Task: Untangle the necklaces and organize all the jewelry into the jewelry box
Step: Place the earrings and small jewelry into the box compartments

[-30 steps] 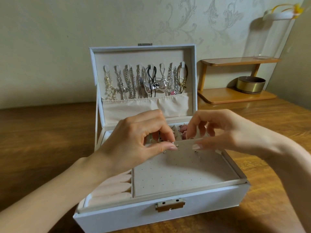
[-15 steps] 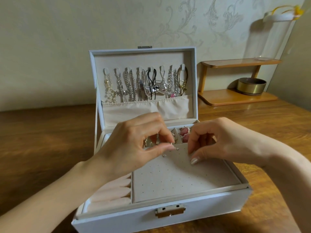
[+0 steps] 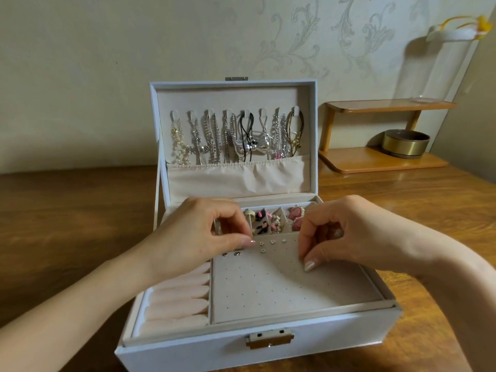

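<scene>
— Where does the jewelry box [image 3: 268, 353] sit, and how is it turned?

— On the wooden table [image 3: 67, 224], with its long side running left to right. The front wall with the brass latch [image 3: 269, 340] faces the person. The lid [image 3: 233, 95] stands upright at the back, its lining toward the camera.

— And the necklaces [image 3: 212, 140]?

— They hang side by side from the hooks in the lid, each one straight up and down. Their lower ends are tucked into the cloth pocket [image 3: 236, 178].

— What about the hands?

— Both are over the dotted earring pad [image 3: 281, 288] in the top tray. The left hand [image 3: 198, 234] has thumb and forefinger pinched together at the pad's back left corner. Whatever lies between them is too small to make out. The right hand [image 3: 354, 232] is curled, with thumb and fingertips pressed down near the pad's right edge. I cannot tell whether it has hold of anything.

— Is anything on the pad?

— A few stud earrings [image 3: 263, 251], set in short rows along the back, between the two hands.

— And around it?

— Pink ring rolls [image 3: 177, 299] lie to the left, each running left to right. Small compartments [image 3: 273, 221] behind the pad hold pink and pearly pieces. A wooden shelf [image 3: 381, 162] with a brass bowl [image 3: 406, 143] stands well off to the right.
</scene>
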Demonstrator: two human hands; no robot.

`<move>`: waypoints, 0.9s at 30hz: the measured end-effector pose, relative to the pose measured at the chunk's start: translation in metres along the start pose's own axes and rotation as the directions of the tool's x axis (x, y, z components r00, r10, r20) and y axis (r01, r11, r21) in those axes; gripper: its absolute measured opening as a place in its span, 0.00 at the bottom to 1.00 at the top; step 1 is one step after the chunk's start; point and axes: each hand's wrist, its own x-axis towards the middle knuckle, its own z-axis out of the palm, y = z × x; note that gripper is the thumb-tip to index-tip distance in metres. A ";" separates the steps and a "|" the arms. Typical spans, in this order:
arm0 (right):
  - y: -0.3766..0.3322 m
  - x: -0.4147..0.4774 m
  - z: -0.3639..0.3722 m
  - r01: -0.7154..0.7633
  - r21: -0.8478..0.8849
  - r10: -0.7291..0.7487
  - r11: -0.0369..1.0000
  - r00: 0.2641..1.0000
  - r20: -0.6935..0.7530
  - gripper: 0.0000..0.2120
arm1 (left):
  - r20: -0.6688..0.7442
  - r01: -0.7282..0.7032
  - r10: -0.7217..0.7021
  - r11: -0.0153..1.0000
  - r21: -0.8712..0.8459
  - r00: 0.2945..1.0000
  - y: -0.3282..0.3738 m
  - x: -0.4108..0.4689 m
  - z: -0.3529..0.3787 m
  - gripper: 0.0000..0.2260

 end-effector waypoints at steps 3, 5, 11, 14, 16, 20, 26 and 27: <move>0.000 0.000 -0.001 -0.018 -0.009 0.018 1.000 1.000 0.006 0.06 | -0.007 -0.003 0.003 1.000 0.030 1.000 0.003 -0.004 0.000 0.03; -0.001 -0.001 0.000 -0.024 -0.015 0.024 1.000 1.000 0.003 0.06 | -0.015 -0.011 0.012 0.997 0.081 1.000 0.004 -0.006 0.001 0.03; -0.001 0.000 0.001 -0.027 -0.031 0.026 0.999 1.000 -0.017 0.05 | -0.042 -0.024 0.031 0.988 0.153 0.999 0.007 -0.006 0.005 0.04; 0.000 0.000 0.000 -0.010 -0.012 0.010 1.000 1.000 -0.013 0.05 | -0.031 -0.034 0.039 0.990 0.134 0.999 0.006 -0.005 0.006 0.05; 0.001 -0.001 -0.002 -0.017 0.008 0.017 1.000 1.000 -0.002 0.06 | -0.035 -0.046 0.051 0.989 0.143 0.998 0.005 -0.005 0.005 0.05; 0.001 -0.002 -0.003 -0.030 0.024 0.029 0.999 0.999 0.032 0.08 | -0.011 -0.193 0.207 0.930 0.314 0.978 0.001 -0.007 0.002 0.07; 0.001 0.000 0.000 -0.004 0.012 0.004 1.000 1.000 0.011 0.07 | 0.116 -0.369 0.352 0.840 0.398 0.929 -0.002 -0.009 -0.006 0.08; 0.001 0.000 0.000 -0.003 0.008 0.003 1.000 1.000 0.008 0.07 | 0.113 -0.371 0.355 0.850 0.375 0.928 -0.002 -0.009 -0.005 0.08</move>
